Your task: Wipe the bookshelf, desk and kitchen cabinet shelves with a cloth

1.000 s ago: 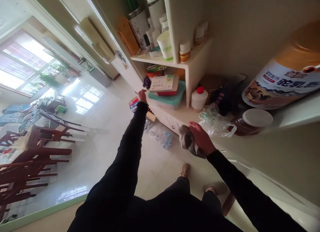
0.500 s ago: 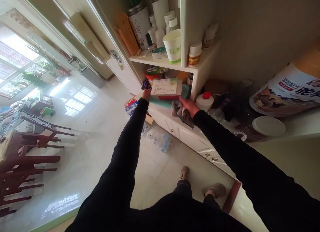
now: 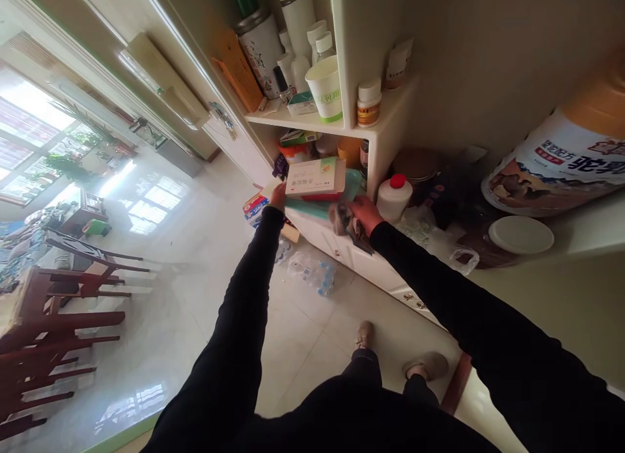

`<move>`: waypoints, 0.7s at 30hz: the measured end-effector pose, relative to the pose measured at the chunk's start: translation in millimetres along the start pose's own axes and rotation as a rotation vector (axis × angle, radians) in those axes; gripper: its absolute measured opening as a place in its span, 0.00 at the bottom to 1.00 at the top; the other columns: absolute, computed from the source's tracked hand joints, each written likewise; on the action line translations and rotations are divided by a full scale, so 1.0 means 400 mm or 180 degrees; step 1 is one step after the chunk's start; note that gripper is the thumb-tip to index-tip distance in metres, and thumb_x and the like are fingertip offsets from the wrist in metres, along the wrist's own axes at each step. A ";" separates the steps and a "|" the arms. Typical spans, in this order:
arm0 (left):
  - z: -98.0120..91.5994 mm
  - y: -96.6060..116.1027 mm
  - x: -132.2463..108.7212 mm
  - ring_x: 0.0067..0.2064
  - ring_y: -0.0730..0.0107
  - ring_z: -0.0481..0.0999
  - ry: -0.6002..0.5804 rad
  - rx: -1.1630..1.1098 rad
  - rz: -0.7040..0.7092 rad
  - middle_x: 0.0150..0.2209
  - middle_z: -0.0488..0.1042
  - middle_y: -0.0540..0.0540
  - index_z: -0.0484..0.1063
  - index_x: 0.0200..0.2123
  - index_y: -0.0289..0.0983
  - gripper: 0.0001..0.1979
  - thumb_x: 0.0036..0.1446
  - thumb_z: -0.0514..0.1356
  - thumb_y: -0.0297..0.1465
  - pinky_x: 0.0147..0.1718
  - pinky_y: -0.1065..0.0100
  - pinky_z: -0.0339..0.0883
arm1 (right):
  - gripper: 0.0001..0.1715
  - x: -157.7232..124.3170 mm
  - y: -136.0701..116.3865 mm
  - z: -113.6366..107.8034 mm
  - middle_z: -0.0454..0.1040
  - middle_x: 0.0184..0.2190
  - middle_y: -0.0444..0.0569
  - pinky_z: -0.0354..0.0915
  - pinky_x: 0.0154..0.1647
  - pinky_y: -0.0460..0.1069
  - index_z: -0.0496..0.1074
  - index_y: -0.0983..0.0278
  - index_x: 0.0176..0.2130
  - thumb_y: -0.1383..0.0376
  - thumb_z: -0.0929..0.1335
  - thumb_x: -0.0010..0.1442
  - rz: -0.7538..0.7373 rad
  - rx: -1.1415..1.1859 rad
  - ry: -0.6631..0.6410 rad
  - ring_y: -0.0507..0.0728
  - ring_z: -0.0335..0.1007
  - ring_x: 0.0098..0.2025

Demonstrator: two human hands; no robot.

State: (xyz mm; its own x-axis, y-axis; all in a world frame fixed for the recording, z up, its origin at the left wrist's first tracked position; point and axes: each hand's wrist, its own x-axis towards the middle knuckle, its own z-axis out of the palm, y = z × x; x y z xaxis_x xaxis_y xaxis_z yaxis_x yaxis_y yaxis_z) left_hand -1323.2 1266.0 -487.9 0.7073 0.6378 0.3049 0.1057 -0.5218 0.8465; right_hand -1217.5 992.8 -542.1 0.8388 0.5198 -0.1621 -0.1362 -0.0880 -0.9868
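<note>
My left hand is closed at the left end of a cream and red carton, where it meets a flat teal plastic piece. Which of these the fingers grip is hidden. The carton lies on the teal piece, on the lower shelf of a white cabinet. A crumpled brown-grey cloth hangs from my right hand, whose fingers are wrapped round it at the shelf's front edge. Behind the carton are an orange tub and a dark bottle.
The shelf above bears a paper cup, an orange envelope and a pill bottle. A red-capped white bottle stands right of my right hand. Bundled plastic bottles lie on the floor. A large tub is at far right.
My left hand has come slightly toward me at the carton's left end. The right hand, with the cloth, has shifted slightly too. The whole view has turned a little.
</note>
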 end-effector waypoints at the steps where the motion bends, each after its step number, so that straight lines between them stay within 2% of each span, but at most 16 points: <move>1: -0.006 0.001 -0.017 0.43 0.52 0.80 -0.0003 -0.0002 0.0039 0.26 0.76 0.44 0.74 0.25 0.42 0.08 0.52 0.69 0.26 0.55 0.53 0.72 | 0.17 -0.009 0.004 0.001 0.84 0.41 0.50 0.75 0.57 0.59 0.76 0.60 0.45 0.55 0.75 0.59 0.0093 -0.0145 0.0116 0.62 0.81 0.47; 3: -0.018 0.003 -0.052 0.43 0.51 0.81 -0.0020 0.0067 0.0187 0.27 0.77 0.43 0.76 0.27 0.42 0.06 0.55 0.69 0.32 0.54 0.52 0.74 | 0.18 -0.029 0.010 0.003 0.84 0.44 0.51 0.74 0.59 0.59 0.75 0.60 0.47 0.58 0.76 0.58 0.0226 -0.0318 0.0217 0.62 0.81 0.50; 6: -0.035 0.007 -0.108 0.43 0.50 0.82 -0.0099 0.0299 0.0444 0.28 0.78 0.42 0.78 0.29 0.42 0.06 0.56 0.69 0.36 0.53 0.51 0.75 | 0.18 -0.067 0.021 0.001 0.84 0.44 0.51 0.74 0.58 0.59 0.74 0.60 0.47 0.59 0.74 0.58 0.0162 -0.0296 0.0090 0.62 0.81 0.49; 10: -0.054 0.021 -0.203 0.44 0.49 0.82 -0.0177 0.0372 0.0428 0.30 0.79 0.41 0.77 0.28 0.43 0.10 0.56 0.71 0.38 0.56 0.47 0.76 | 0.19 -0.144 0.038 -0.019 0.83 0.42 0.49 0.75 0.55 0.57 0.74 0.59 0.47 0.56 0.74 0.57 0.0028 -0.0187 -0.0061 0.61 0.81 0.49; 12: -0.066 0.032 -0.262 0.47 0.49 0.82 -0.0171 0.0420 0.0424 0.34 0.81 0.40 0.78 0.30 0.42 0.12 0.58 0.71 0.42 0.57 0.47 0.76 | 0.21 -0.197 0.041 -0.038 0.83 0.42 0.48 0.74 0.55 0.57 0.73 0.59 0.49 0.54 0.74 0.57 0.0018 -0.0167 -0.0112 0.61 0.81 0.48; 15: -0.088 0.051 -0.365 0.52 0.49 0.82 -0.0230 0.0789 0.0492 0.44 0.83 0.37 0.81 0.39 0.40 0.15 0.65 0.67 0.47 0.58 0.47 0.78 | 0.24 -0.291 0.036 -0.076 0.82 0.40 0.47 0.74 0.55 0.57 0.73 0.58 0.51 0.53 0.73 0.57 0.0075 -0.0138 -0.0199 0.61 0.81 0.46; 18: -0.104 0.074 -0.478 0.56 0.50 0.82 -0.0291 0.1193 0.0537 0.51 0.83 0.35 0.81 0.47 0.39 0.18 0.72 0.59 0.46 0.58 0.47 0.79 | 0.25 -0.396 0.034 -0.123 0.81 0.39 0.46 0.74 0.52 0.56 0.73 0.58 0.51 0.52 0.74 0.56 0.0211 -0.0149 -0.0298 0.61 0.81 0.44; 21: -0.097 0.097 -0.594 0.60 0.50 0.81 -0.0389 0.1264 0.0597 0.56 0.81 0.35 0.80 0.52 0.40 0.19 0.75 0.56 0.46 0.59 0.47 0.79 | 0.26 -0.507 0.040 -0.182 0.82 0.39 0.46 0.75 0.51 0.56 0.73 0.57 0.52 0.51 0.73 0.57 0.0344 -0.0146 -0.0343 0.61 0.81 0.44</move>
State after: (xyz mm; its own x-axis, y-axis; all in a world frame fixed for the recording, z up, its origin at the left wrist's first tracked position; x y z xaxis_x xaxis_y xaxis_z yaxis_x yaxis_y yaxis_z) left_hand -1514.2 1116.1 -510.4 0.8145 0.4526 0.3629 0.2111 -0.8139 0.5413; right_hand -1351.4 824.1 -524.9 0.7589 0.5930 -0.2691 -0.1962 -0.1859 -0.9628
